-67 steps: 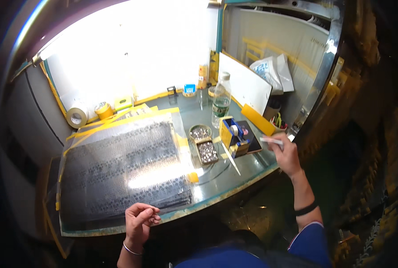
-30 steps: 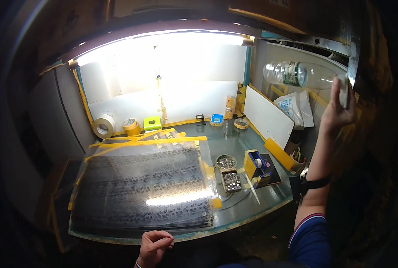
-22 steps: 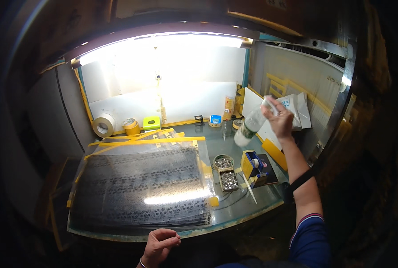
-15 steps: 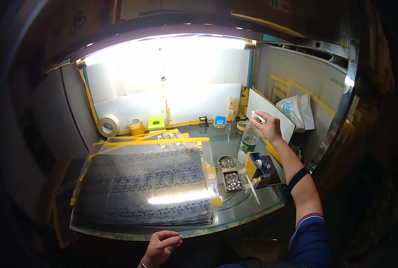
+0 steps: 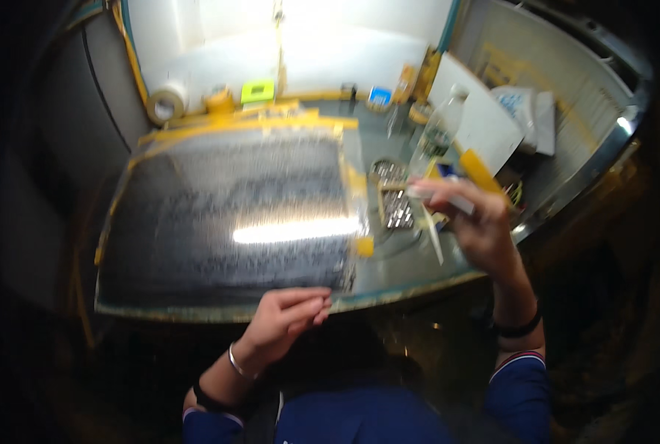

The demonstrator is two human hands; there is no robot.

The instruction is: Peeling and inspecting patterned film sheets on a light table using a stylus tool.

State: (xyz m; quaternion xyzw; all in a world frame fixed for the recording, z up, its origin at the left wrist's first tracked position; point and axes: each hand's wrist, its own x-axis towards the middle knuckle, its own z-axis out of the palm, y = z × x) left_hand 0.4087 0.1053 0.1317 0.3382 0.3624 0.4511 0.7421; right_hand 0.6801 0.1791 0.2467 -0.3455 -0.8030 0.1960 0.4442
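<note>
A white piece (image 5: 461,203) is pinched in a worker's right hand (image 5: 478,222), raised over the table (image 5: 393,274) near silvery bits (image 5: 399,214). The left hand (image 5: 289,314), fingers pressed together, is near a dark sheet's (image 5: 219,200) front edge.

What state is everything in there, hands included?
Right hand: gripping a small white object
Left hand: fingers bent together, contents unclear
Bottle: standing upright
Rectangular tray: filled with shiny bits
Dark sheet: lying flat, taped at edges
White board at right: leaning
Large tape roll: standing on edge
</note>
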